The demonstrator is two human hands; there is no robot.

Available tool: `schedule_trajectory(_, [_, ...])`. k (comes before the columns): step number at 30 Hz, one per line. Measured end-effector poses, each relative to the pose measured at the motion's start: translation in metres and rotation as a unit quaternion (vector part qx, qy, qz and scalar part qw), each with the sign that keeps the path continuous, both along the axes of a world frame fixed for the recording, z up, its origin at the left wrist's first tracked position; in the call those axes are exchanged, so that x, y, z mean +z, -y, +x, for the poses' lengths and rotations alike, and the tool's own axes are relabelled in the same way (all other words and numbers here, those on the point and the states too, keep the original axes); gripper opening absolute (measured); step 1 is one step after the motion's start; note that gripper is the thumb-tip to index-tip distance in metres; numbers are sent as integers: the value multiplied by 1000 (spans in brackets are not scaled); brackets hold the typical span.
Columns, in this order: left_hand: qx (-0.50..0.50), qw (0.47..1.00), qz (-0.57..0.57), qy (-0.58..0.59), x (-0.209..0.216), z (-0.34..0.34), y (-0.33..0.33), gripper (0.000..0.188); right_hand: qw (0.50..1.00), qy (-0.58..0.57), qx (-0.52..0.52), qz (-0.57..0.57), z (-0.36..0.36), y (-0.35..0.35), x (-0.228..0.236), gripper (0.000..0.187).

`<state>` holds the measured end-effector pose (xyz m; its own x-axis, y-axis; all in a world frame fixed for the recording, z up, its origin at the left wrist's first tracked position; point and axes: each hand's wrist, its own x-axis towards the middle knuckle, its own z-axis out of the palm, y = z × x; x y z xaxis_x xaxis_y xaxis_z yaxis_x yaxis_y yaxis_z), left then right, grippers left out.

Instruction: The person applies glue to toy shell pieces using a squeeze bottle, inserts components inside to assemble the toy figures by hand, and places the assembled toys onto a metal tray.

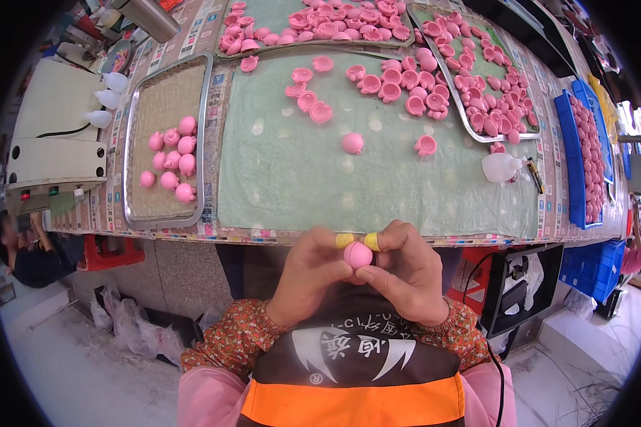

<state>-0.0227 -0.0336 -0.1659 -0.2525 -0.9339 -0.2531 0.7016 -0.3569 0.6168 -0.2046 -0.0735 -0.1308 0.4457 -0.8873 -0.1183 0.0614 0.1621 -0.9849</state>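
Observation:
Just off the table's front edge, a pink plastic ball [357, 255] with a seam line is pinched between both hands. My left hand [310, 274] grips it with thumb and forefinger from the left. My right hand [406, 270] holds it from the right with thumb and bent fingers. Yellow tape wraps a fingertip of each hand. Beyond them on the green cloth [292, 185] lie a whole pink ball [352, 143] and a hollow pink half-shell [426, 146]. More half-shells [389, 92] are scattered farther back, several with their hollows facing up.
At the left, a metal tray [139, 153] holds several joined pink balls [170, 160], beside a white machine [53, 135]. Trays of half-shells [320, 28] stand at the back and right. A white squeeze bottle [501, 168] lies right of the cloth; a blue crate [573, 160] stands farther right.

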Motion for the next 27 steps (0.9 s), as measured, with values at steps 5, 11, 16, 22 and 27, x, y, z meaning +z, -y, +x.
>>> schedule_trajectory(5, [34,997,-39,49,1,-4,-1,25,999,31,17,-33,-2,4,-4,29])
schedule_trajectory(11, [31,993,-54,97,5,-3,0,23,996,85,-5,-24,-2,1,-21,27])
schedule_trajectory(16, [23,992,-70,101,3,-5,1,23,998,6,5,-70,-7,6,-14,28])
schedule_trajectory(22, [-42,996,-10,79,14,-3,1,32,891,-183,42,-413,0,22,3,32])
schedule_trajectory(27, [-28,998,24,51,25,0,6,34,919,-177,-40,-349,8,11,-5,40])
